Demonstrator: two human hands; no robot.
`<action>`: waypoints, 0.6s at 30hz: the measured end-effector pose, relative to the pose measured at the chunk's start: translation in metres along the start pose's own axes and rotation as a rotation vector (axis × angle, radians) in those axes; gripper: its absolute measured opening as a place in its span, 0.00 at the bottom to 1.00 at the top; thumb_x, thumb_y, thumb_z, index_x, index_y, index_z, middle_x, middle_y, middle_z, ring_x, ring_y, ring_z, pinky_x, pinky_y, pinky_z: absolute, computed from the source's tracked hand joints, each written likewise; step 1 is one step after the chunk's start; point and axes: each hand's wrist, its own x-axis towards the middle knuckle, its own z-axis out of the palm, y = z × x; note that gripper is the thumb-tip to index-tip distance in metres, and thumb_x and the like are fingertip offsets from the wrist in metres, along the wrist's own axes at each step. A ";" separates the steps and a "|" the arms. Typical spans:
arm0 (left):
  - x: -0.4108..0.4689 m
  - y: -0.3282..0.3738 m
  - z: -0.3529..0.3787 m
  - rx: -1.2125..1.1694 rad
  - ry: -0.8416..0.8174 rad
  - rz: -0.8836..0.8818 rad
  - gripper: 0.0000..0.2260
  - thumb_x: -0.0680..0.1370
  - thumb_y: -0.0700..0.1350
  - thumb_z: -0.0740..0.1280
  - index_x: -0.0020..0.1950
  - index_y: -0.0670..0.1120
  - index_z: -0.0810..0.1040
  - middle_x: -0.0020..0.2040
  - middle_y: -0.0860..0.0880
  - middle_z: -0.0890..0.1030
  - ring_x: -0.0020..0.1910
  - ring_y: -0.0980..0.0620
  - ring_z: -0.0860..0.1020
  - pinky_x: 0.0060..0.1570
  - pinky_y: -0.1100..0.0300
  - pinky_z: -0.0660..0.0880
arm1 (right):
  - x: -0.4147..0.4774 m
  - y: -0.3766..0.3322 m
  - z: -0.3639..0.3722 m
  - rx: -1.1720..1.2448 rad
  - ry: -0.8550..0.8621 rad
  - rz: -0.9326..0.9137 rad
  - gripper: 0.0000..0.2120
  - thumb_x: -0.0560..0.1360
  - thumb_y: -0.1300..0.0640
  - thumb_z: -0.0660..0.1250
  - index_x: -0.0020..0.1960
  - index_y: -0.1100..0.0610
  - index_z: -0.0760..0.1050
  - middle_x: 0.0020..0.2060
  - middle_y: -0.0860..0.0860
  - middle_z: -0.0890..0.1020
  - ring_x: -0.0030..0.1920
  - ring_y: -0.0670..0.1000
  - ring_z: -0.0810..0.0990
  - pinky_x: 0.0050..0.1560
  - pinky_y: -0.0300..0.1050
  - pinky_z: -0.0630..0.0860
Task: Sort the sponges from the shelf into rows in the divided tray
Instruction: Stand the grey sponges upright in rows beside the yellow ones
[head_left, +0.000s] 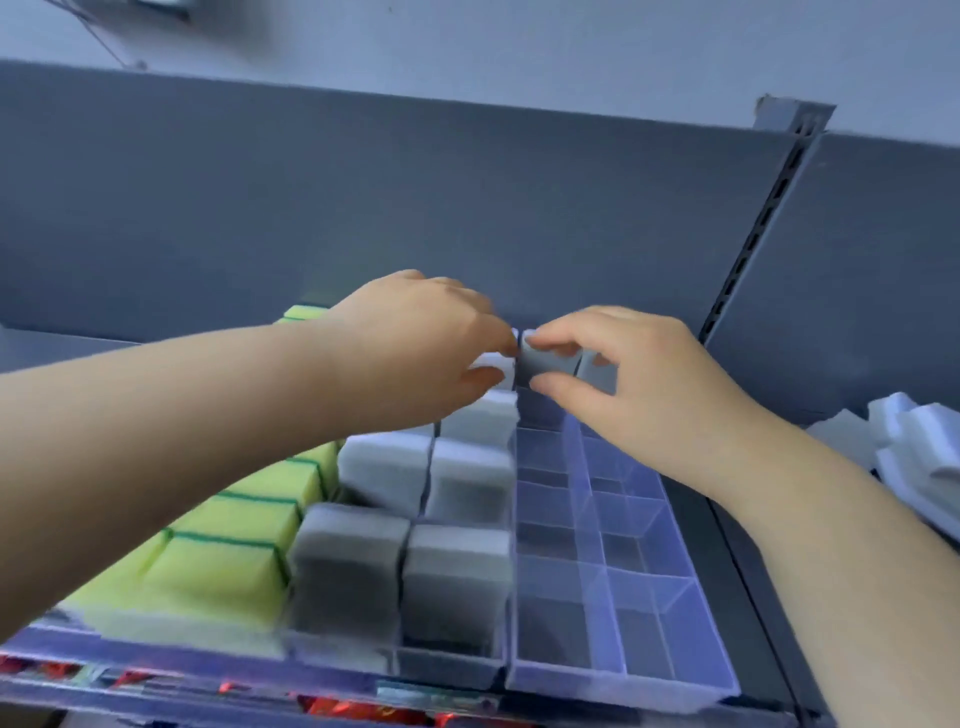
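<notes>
Bare tray compartments (545, 623) give free room at five o'clock; grey sponges (457, 571) and yellow sponges (228, 561) fill seven to eight; the shelf's back panel (415, 208) walls off twelve.

Light: dim, cool, bluish, even.
Shadows: soft, faint.
Blur: motion smear over grey sponges (452, 582) and tray (623, 686) front.
Edges: wide-angle bowing.

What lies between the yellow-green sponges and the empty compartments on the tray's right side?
Two rows of grey sponges fill that stretch, between the yellow-green sponges and the empty compartments, in the head view.
</notes>
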 end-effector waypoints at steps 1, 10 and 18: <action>-0.014 -0.002 -0.005 -0.031 -0.018 -0.007 0.15 0.80 0.56 0.52 0.63 0.61 0.72 0.59 0.56 0.76 0.59 0.52 0.74 0.56 0.54 0.70 | -0.008 -0.014 0.002 0.023 -0.019 0.004 0.11 0.72 0.51 0.68 0.54 0.47 0.78 0.46 0.38 0.78 0.48 0.39 0.73 0.49 0.27 0.67; -0.101 -0.006 -0.008 -0.233 -0.176 0.044 0.16 0.77 0.61 0.56 0.62 0.62 0.73 0.60 0.61 0.73 0.59 0.59 0.72 0.57 0.60 0.70 | -0.059 -0.077 0.031 -0.057 -0.370 0.179 0.25 0.70 0.41 0.67 0.66 0.39 0.66 0.58 0.34 0.68 0.60 0.35 0.66 0.59 0.33 0.64; -0.104 -0.007 0.009 -0.200 -0.289 0.125 0.15 0.78 0.56 0.60 0.65 0.57 0.71 0.63 0.58 0.71 0.61 0.55 0.70 0.59 0.57 0.69 | -0.062 -0.082 0.040 -0.058 -0.356 0.269 0.18 0.75 0.53 0.66 0.64 0.44 0.71 0.60 0.39 0.75 0.55 0.36 0.70 0.57 0.30 0.67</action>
